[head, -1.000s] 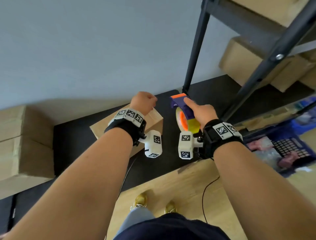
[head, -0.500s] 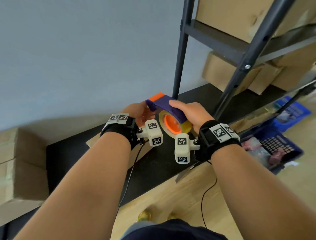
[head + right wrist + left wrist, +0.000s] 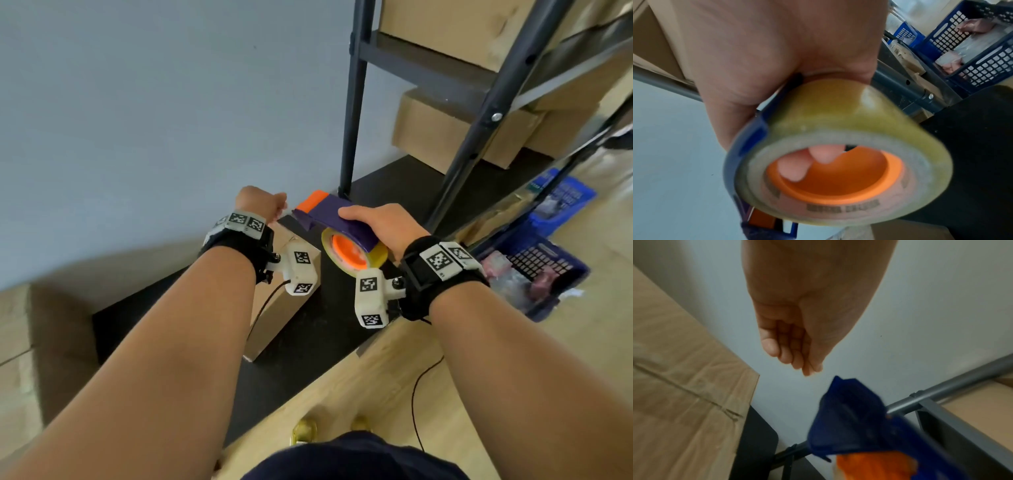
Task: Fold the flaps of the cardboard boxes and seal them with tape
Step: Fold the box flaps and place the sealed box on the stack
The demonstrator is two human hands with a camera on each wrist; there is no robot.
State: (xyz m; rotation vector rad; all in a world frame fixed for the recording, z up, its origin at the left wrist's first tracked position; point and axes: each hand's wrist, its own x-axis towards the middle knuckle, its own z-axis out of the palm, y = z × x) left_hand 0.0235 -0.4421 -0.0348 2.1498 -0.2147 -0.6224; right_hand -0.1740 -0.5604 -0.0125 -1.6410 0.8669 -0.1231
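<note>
Nearest, the right hand grips the purple-and-orange tape dispenser from above, its fingers curled through the orange core of the roll of clear tape, and holds it in the air above the black counter. Just left of it the left hand hangs with its fingers curled in on the palm and holding nothing, above a closed cardboard box that lies on the counter. Farther right, a blue perforated crate on the floor holds pinkish packets in clear wrap, and more cardboard boxes sit on the dark metal shelf by the wall.
</note>
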